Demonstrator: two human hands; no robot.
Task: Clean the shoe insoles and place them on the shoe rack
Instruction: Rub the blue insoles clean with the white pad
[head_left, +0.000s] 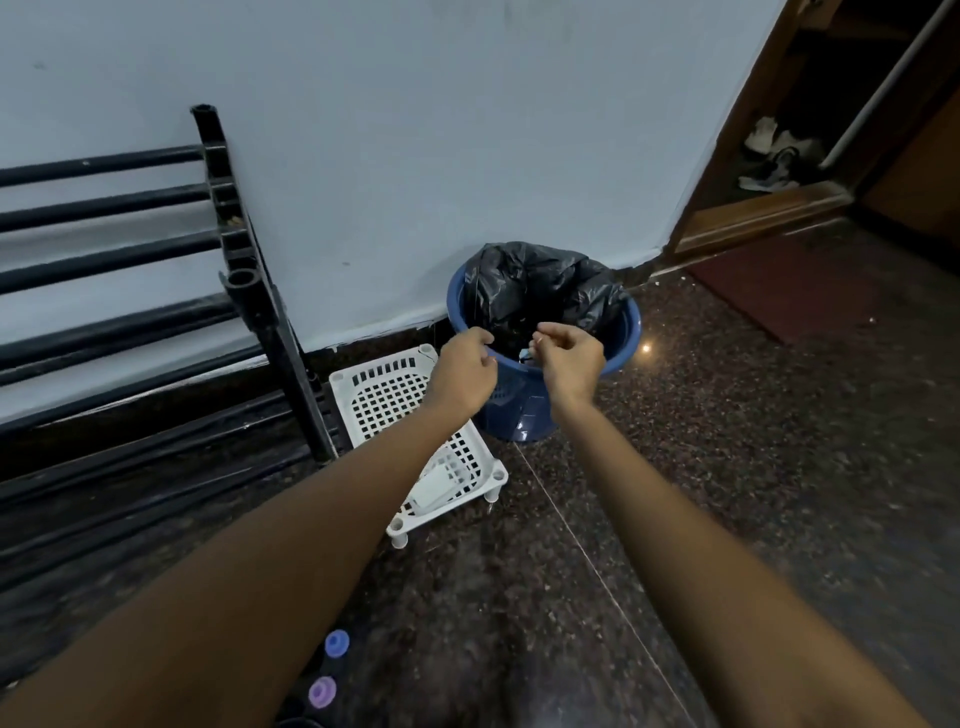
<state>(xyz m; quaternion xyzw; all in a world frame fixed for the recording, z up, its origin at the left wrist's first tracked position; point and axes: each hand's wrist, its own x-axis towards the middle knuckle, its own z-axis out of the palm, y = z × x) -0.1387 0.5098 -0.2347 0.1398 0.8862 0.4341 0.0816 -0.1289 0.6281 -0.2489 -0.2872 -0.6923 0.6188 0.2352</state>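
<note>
Two hands over a black-lined blue bin (627, 332): the right hand (571, 358) pinches a tiny, unidentifiable pale scrap (525, 354); the left hand (462, 371) is curled, its hold hidden.

A home hallway: shoe rack (114, 244), bin (545, 384), doormat (795, 291)

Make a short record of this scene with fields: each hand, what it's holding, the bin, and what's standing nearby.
left hand: at the near rim of the blue bin, fingers curled; whether it holds anything is unclear
right hand: over the bin's opening, pinching a small pale item
bin liner: black bag, crumpled inside the bin
white perforated rack: on the floor, left of the bin
black shoe rack: against the wall, far left
</note>
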